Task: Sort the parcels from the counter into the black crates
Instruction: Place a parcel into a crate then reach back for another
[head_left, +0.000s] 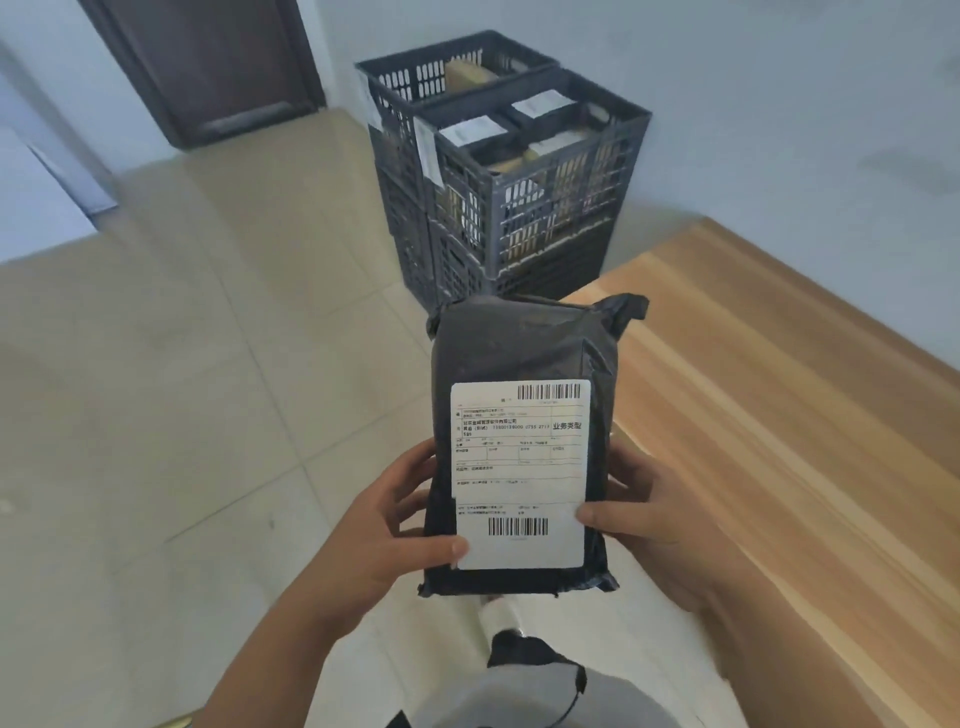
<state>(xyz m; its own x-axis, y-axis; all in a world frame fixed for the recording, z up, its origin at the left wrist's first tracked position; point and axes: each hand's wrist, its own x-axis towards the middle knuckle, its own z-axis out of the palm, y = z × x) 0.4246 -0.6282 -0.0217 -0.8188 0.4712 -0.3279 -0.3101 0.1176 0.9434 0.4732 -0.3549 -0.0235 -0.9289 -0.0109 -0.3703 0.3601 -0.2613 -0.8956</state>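
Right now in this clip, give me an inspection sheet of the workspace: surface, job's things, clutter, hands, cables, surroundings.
Surface: wooden counter at right, the visible part bare.
Job's things: black parcel with white shipping label facing up, held over the floor beside the counter edge; stacked black crates ahead, the top ones holding labelled black parcels and tan boxes.
Clutter: nothing seen.
Hands: left hand grips the parcel's left edge, thumb on the label; right hand grips the right edge, thumb on the label; fingers mostly hidden behind.
Cables: nothing seen.
Surroundings: tiled floor, pale wall, dark door at upper left.
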